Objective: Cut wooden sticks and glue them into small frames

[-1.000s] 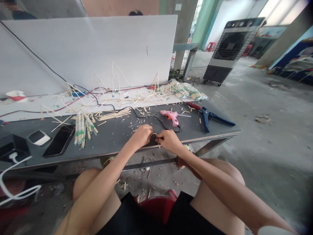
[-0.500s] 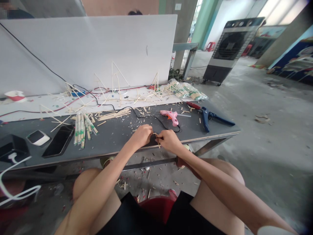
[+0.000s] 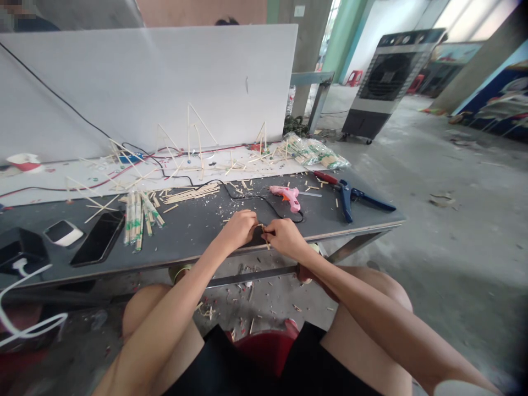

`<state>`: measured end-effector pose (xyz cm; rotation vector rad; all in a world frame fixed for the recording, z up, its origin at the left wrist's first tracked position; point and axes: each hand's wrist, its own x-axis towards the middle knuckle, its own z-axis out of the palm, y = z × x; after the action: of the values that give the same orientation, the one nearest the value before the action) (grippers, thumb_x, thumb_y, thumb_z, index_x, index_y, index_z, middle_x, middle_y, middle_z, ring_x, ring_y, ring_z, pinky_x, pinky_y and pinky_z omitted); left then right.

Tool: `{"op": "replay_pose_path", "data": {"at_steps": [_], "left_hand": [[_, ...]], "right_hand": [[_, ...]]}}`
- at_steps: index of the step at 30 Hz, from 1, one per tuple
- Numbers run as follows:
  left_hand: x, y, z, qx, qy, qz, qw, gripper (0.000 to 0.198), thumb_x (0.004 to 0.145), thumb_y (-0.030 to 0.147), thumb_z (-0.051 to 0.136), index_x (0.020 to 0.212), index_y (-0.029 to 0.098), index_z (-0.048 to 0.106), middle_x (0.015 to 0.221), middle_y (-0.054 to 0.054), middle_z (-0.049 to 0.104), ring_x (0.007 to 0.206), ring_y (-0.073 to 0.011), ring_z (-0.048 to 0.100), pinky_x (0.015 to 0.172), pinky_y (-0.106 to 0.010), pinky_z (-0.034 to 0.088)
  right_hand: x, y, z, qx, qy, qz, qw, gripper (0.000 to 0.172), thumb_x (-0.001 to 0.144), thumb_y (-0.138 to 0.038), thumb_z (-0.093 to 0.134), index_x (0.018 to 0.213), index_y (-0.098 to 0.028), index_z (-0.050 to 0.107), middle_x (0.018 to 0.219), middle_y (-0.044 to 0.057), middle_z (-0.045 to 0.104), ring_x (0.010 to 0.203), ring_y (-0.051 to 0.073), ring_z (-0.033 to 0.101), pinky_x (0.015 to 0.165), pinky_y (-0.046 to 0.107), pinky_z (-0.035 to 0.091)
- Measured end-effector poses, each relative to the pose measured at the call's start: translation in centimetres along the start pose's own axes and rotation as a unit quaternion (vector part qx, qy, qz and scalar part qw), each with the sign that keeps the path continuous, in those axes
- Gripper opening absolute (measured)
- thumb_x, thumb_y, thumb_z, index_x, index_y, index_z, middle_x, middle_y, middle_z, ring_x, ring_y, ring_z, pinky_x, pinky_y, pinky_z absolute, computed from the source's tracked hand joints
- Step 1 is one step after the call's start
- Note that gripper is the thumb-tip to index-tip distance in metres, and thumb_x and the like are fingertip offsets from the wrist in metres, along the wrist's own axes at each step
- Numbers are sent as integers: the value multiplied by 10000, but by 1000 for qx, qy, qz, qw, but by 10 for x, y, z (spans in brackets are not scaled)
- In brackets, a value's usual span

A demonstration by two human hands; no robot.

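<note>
Both hands meet at the table's front edge, low over its grey top. My right hand is closed, pinching a short wooden stick whose end pokes out below the fingers. Close on its left, my left hand has its fingers curled in; what sits in them is hidden by the hand. A pink glue gun lies just beyond the right hand, its black cord trailing behind it. To the right rests a blue-handled cutter. Loose wooden sticks lie behind the left hand.
Wrapped chopsticks, a phone and a white device lie at left. Stick frames stand before a white panel. Bagged chopsticks sit at the back right. An air cooler stands on the floor.
</note>
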<state>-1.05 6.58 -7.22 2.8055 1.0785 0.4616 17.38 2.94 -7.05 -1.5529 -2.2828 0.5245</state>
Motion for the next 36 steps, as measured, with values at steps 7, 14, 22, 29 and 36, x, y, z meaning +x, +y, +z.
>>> {"op": "replay_pose_path", "data": {"at_steps": [7, 14, 22, 29, 36], "left_hand": [[1, 0, 2, 5, 1, -1, 1000, 288, 885, 82, 501, 648, 147, 653, 737, -85, 615, 765, -198, 586, 683, -298, 424], [0, 0, 3, 7, 8, 3, 1000, 292, 895, 84, 489, 664, 147, 655, 749, -90, 620, 780, -205, 592, 693, -306, 435], [2, 0, 3, -19, 4, -19, 1000, 254, 895, 89, 496, 716, 147, 668, 780, -94, 640, 803, -213, 619, 726, -315, 465], [1, -5, -10, -67, 48, -70, 994, 194, 875, 100, 561, 764, 150, 712, 819, -84, 685, 777, -191, 638, 718, -299, 483], [-20, -38, -39, -77, 208, -173, 959, 200, 893, 241, 577, 823, 174, 752, 803, -52, 715, 670, -162, 612, 645, -281, 453]], "right_hand": [[-1, 1, 2, 3, 12, -3, 1000, 224, 818, -213, 600, 673, -162, 762, 661, 64, 692, 571, 126, 433, 579, 286, 227], [0, 1, 2, -2, 5, 0, 1000, 229, 826, -219, 593, 701, -166, 777, 688, 73, 709, 581, 132, 472, 580, 285, 237], [2, -1, -3, 27, 1, 15, 1000, 198, 805, -196, 630, 687, -154, 784, 650, 68, 715, 575, 125, 492, 577, 270, 269], [3, 7, -8, 119, 23, 65, 990, 184, 829, -224, 648, 759, -168, 809, 584, 39, 688, 556, 144, 576, 577, 253, 368], [5, 29, -39, 242, 159, 139, 947, 169, 823, -275, 655, 857, -179, 790, 598, 27, 694, 520, 171, 649, 606, 279, 516]]}}
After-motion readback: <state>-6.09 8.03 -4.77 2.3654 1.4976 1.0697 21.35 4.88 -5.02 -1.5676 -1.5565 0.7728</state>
